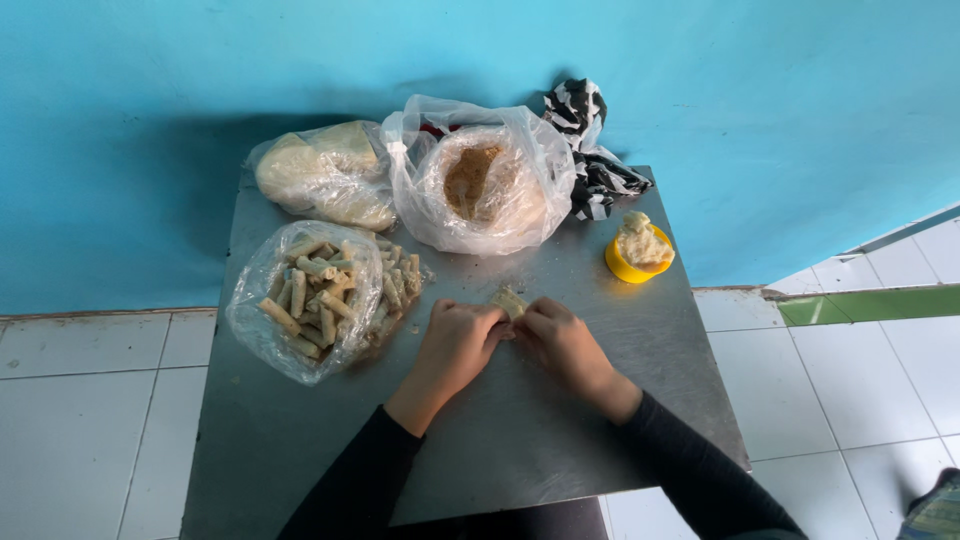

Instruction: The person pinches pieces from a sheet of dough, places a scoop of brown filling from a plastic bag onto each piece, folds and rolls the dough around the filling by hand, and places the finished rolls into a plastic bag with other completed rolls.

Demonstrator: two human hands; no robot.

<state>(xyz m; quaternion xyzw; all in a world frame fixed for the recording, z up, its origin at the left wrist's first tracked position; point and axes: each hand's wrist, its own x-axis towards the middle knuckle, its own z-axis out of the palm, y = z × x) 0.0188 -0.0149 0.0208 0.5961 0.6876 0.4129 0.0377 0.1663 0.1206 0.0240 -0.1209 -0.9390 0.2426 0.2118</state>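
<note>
Both hands meeting over the middle of the grey metal worktop [300, 440], left hand [455, 345] and right hand [562, 345] curled knuckles-up with fingertips closed together on one small pale roll [509, 301], pinched from both ends at once; likely held that way to keep the wrapper tight around its filling while being shaped, though the underside of the grip stays hidden. Roll poking out just beyond the fingertips, on the far side of the grip, resting on or barely above the worktop; cannot tell which. Just left of the grip and slightly beyond, an open clear bag of finished rolls [320, 295], lying flat with its mouth turned toward the hands, seemingly so that each finished piece can be dropped in with a short reach. Beyond the grip, straight ahead, a clear bag of brown crumbs [480, 185] with its top folded open, within arm's stretch. Beyond and further left of that, a closed clear bag of pale dough [325, 175], pushed back against the blue wall [750, 100], out of the working space. Right of the grip and a little beyond, a small yellow cup [638, 262] heaped with pale filling, placed on the right hand's side, near enough for scooping. Behind the crumbs, a crumpled black-and-white bag [592, 150], tucked away at the worktop's far edge.
</note>
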